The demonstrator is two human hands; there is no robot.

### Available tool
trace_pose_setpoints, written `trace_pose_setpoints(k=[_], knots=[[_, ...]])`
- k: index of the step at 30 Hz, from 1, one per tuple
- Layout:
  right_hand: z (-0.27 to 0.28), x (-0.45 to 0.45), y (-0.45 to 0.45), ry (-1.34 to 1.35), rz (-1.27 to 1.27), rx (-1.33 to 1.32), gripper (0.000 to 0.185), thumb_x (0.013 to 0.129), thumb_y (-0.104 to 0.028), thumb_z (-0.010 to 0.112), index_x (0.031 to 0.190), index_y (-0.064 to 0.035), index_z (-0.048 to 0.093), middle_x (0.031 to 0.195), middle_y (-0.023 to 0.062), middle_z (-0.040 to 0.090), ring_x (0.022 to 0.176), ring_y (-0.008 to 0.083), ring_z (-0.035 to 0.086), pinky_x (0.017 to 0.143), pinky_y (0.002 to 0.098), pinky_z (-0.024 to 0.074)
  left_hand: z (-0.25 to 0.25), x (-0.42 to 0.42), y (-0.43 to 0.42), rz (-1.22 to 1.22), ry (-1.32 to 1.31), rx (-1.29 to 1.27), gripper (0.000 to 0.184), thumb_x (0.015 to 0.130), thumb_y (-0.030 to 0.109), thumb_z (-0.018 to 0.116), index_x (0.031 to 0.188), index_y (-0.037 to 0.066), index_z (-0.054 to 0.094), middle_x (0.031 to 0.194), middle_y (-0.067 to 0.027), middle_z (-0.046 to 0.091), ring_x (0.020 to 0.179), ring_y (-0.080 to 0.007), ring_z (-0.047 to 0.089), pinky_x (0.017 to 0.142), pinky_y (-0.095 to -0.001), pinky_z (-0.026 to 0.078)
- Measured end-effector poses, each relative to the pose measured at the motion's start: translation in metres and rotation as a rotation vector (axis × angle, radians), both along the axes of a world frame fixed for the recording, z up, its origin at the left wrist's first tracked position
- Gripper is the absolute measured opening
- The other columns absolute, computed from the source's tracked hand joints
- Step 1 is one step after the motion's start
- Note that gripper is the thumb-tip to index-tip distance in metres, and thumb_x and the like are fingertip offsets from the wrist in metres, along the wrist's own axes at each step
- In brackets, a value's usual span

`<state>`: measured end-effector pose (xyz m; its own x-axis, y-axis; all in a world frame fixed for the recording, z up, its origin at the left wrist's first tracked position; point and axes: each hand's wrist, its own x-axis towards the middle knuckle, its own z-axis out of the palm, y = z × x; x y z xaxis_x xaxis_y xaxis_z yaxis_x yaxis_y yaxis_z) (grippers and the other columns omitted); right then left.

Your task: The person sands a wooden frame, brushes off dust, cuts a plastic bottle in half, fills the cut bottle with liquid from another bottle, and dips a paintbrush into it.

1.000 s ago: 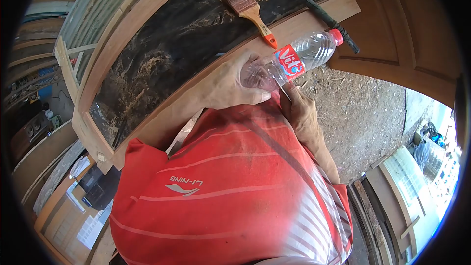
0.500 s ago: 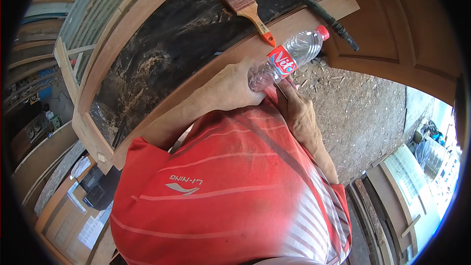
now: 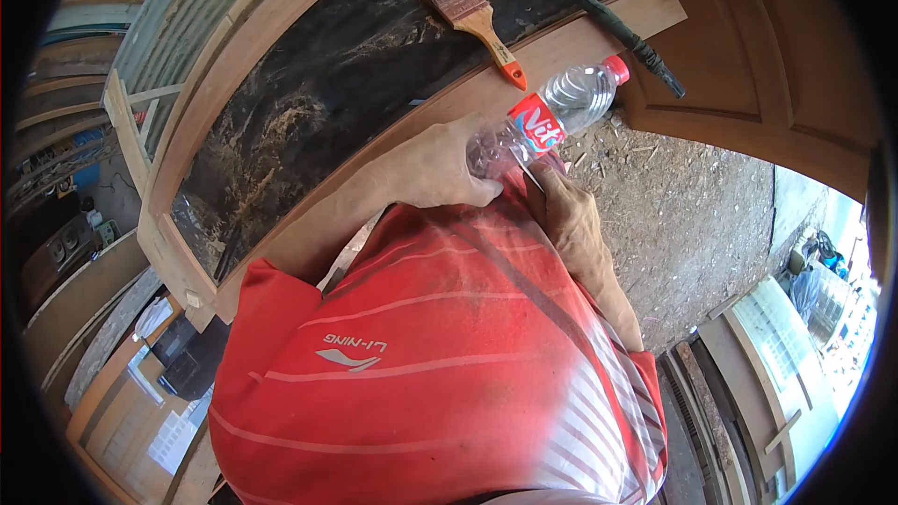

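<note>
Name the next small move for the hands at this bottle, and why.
Probably ease the thin blade-like tool gently along the bottle beside its label: the right hand holds it there, and the left hand grips the base end. Whether it has cut in is unclear.

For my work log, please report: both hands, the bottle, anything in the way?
Left hand grips red-capped plastic bottle. Right hand holds thin blade-like tool at bottle; contact unclear. Paintbrush nearby, not in the way.
</note>
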<state>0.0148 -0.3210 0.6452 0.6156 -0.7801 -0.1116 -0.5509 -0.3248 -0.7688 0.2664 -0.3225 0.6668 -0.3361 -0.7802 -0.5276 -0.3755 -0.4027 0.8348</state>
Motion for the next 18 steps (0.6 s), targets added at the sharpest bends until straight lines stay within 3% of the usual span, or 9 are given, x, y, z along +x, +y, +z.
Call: trace_pose_setpoints(k=[2,5,8,11,17,18], knots=[[-0.001,0.002,0.000,-0.002,0.002,0.009,0.033,0.092,-0.006,0.071,0.124,-0.0048,0.062,0.100,0.0196,0.071,0.091,0.0435,0.071,0.073,0.0503,0.0558,0.007,-0.005,0.000,-0.027,-0.120,0.012,0.068,0.082,0.021,0.085,0.139,-0.002,0.055,0.115,-0.0195,0.075,0.105,-0.0292,0.074,0.095,-0.0404,0.057],[0.002,0.004,0.000,0.001,-0.018,0.011,0.034,0.092,-0.006,0.071,0.125,-0.0047,0.061,0.100,0.0201,0.071,0.091,0.0434,0.071,0.073,0.0498,0.0561,-0.005,-0.012,0.009,0.004,-0.287,-0.179,0.072,0.080,0.026,0.086,0.139,-0.002,0.055,0.116,-0.0240,0.075,0.108,-0.0354,0.075,0.096,-0.0424,0.057],[0.000,0.003,0.001,0.008,-0.032,0.003,0.036,0.092,-0.007,0.072,0.126,-0.0047,0.061,0.101,0.0202,0.071,0.091,0.0426,0.072,0.073,0.0492,0.0571,0.007,-0.009,0.009,0.064,-0.160,-0.170,0.070,0.082,0.026,0.086,0.138,-0.001,0.056,0.118,-0.0224,0.074,0.110,-0.0331,0.074,0.097,-0.0428,0.057],[-0.001,0.001,0.002,-0.001,-0.038,-0.019,0.038,0.092,-0.009,0.074,0.128,-0.0051,0.061,0.102,0.0195,0.072,0.091,0.0415,0.072,0.073,0.0482,0.0582,-0.005,0.002,0.011,0.102,0.099,-0.146,0.067,0.083,0.026,0.088,0.136,0.001,0.057,0.118,-0.0165,0.074,0.109,-0.0255,0.072,0.096,-0.0400,0.055],[0.000,0.001,0.003,-0.030,-0.016,-0.028,0.039,0.092,-0.012,0.075,0.129,-0.0054,0.063,0.103,0.0187,0.072,0.092,0.0404,0.073,0.072,0.0471,0.0587,-0.025,0.005,0.010,0.134,0.528,0.210,0.050,0.087,0.016,0.084,0.130,0.003,0.062,0.110,-0.0050,0.071,0.104,-0.0141,0.064,0.094,-0.0337,0.053],[0.002,0.001,0.003,-0.017,-0.014,-0.024,0.039,0.092,-0.012,0.076,0.129,-0.0053,0.063,0.103,0.0188,0.072,0.092,0.0405,0.073,0.073,0.0472,0.0586,-0.025,0.005,0.009,0.108,0.473,0.148,0.047,0.088,0.014,0.083,0.128,0.004,0.063,0.111,-0.0049,0.071,0.104,-0.0141,0.064,0.094,-0.0336,0.053]])
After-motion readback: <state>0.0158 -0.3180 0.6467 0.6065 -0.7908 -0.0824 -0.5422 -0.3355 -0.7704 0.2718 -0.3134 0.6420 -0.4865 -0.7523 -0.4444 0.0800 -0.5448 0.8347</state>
